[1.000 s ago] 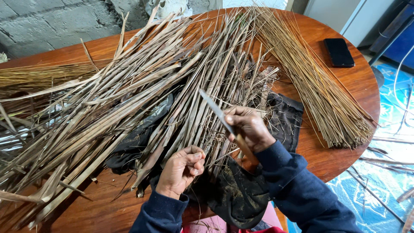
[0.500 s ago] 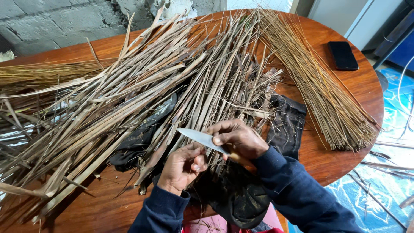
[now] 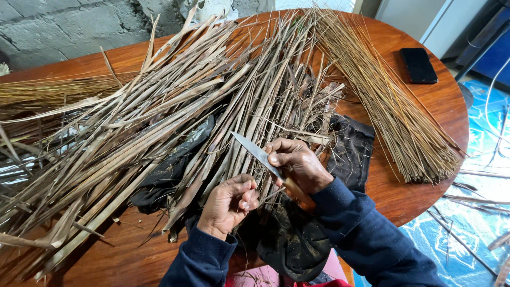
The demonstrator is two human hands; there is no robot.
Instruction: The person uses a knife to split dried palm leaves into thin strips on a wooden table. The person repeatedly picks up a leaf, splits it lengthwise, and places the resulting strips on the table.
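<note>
Right hand (image 3: 300, 165): grip clenching around the wooden handle of a knife (image 3: 265, 159), thumb pressing along the spine; the pale blade is pointing up and to the left, lying over the dried leaves.

Left hand (image 3: 229, 204): grip pinching a thin leaf strip (image 3: 268, 195) between thumb and curled fingers, just below the blade. The strip is hard to follow where it is passing under the fingers.

Handling note, as a judgement: the strip is best kept taut and the blade angled away from the pinching fingers, since the edge is working very near them; a shallow angle would be peeling the strip cleanly rather than cutting through it.

Dried leaves (image 3: 159, 122): a large loose heap of long, flat, tan-to-brown blades, fanning from the person's front across the left of the worktop, many curling or splitting at the ends.

Bundle of thin sticks (image 3: 388, 106): straw-coloured, fine and straight, lying in a tidy sheaf on the right, well apart from the hands.

Dark cloth (image 3: 353, 151): lying under the leaves and draping over the near edge.

Phone (image 3: 418, 65): black, lying flat at the far right.

Worktop (image 3: 425, 186): round, reddish-brown wood, carrying everything.
</note>
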